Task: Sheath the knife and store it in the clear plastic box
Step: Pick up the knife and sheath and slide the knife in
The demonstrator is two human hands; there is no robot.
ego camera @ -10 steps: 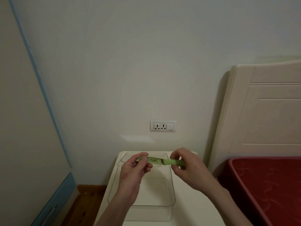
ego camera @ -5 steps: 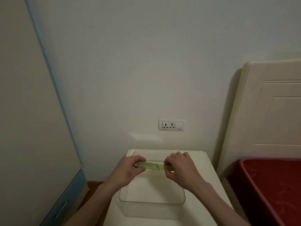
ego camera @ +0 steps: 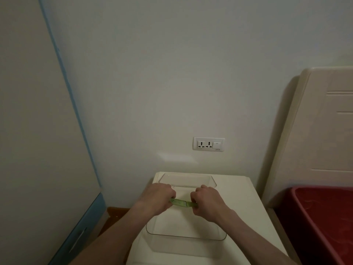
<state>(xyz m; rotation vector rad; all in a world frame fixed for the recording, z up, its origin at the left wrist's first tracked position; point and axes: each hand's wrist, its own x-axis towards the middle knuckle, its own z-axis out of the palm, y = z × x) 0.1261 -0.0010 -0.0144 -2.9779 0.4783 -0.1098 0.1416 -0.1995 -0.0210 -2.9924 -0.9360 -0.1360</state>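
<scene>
Green sheathed knife (ego camera: 180, 203) held level above the clear plastic box (ego camera: 186, 237), left hand (ego camera: 159, 199) curled knuckles-up over one end, right hand (ego camera: 207, 201) fisted over the other end, fingers of both closed around it, forearms angling inward over the box's near rim

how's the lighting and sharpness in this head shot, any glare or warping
Head view: dim, flat, greenish-grey light; a faint bright patch on the wall below the socket; the clear plastic box shows only by its rim highlights; wide-angle bend in the blue cabinet edge; both hands and the green sheathed knife look soft.
</scene>
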